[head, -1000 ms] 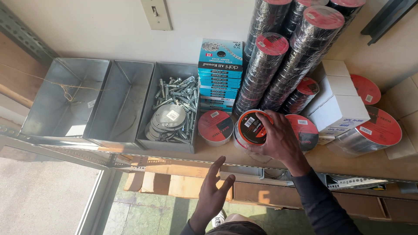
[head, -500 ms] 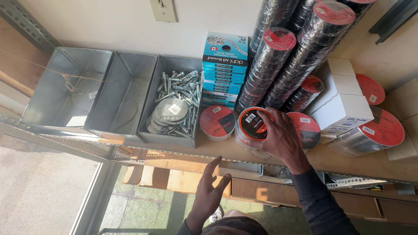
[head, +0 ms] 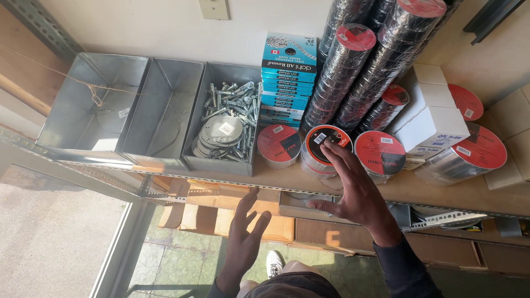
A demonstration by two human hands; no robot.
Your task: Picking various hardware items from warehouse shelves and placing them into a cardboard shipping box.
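Note:
My right hand (head: pixel 353 190) hovers open just in front of a short silver tape roll with a red end label (head: pixel 324 148) that stands on the wooden shelf (head: pixel 331 187). Its fingertips are close to the roll's front face, and nothing is in the hand. My left hand (head: pixel 245 237) is held lower, below the shelf edge, fingers spread and empty. Similar red-capped rolls (head: pixel 277 144) (head: pixel 380 153) sit on either side of the middle one.
Three metal bins line the shelf's left: two bare ones (head: pixel 91 105) (head: pixel 165 110) and one with bolts and metal discs (head: pixel 226 127). A stack of blue boxes (head: pixel 288 72), long black rolls (head: pixel 353 66), white boxes (head: pixel 430 121) and cardboard boxes below (head: pixel 221 212) surround the hands.
My right hand has let go of the middle tape roll and drawn back toward me, fingers opening. The left hand stays low and open. The view has shifted slightly.

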